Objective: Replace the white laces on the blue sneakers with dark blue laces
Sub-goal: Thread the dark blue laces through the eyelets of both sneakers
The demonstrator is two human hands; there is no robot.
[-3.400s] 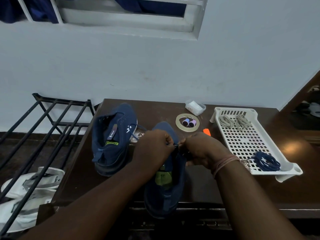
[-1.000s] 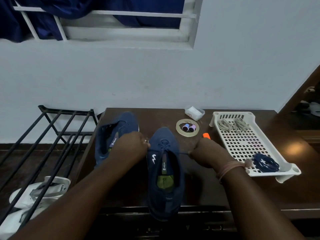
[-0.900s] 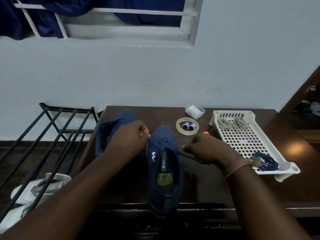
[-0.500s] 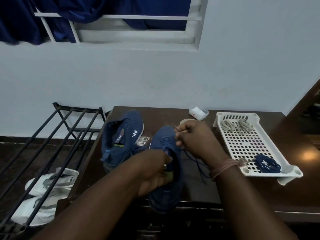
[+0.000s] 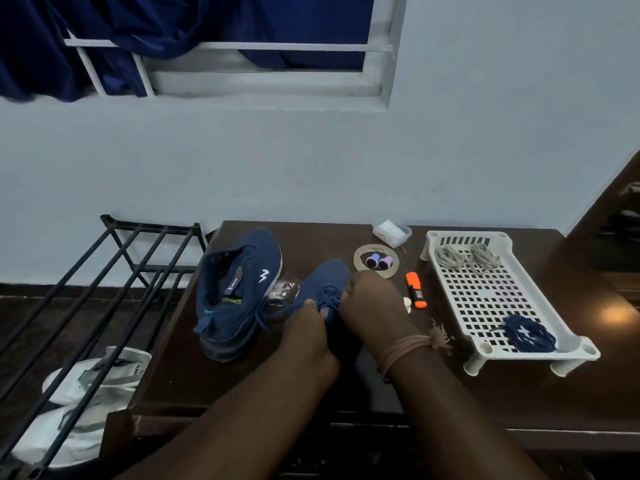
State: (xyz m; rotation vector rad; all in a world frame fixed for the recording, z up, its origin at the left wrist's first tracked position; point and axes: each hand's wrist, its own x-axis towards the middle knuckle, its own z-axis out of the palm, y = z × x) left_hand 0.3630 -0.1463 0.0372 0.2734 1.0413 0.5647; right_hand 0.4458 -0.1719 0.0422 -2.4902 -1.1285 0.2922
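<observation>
Step in hand, by my reading: lacing the second sneaker (image 5: 327, 289) with the dark lace (image 5: 277, 311). It stands toe-away at table (image 5: 519, 393) centre, mostly hidden under both hands.

Left hand (image 5: 306, 336): fingers curled at the lace near the upper eyelets; appears to pinch it. Right hand (image 5: 372, 306): curled over the tongue area; its hold is not visible, cannot tell. A lace loop trails left toward the first sneaker (image 5: 235, 289), tipped on its side, just beside.

Removed pale laces (image 5: 465, 256) lie at the tray's (image 5: 485, 299) far end; a spare dark bundle (image 5: 528, 336) at the near end.

Next move likely calls for drawing both ends even and tight, then threading or knotting. The first sneaker's lacing cannot be judged.

Writing: white "M"-like logo on the first sneaker's side; tongue tag too small to read. Orange highlighter (image 5: 415, 289) carries print, illegible.
</observation>
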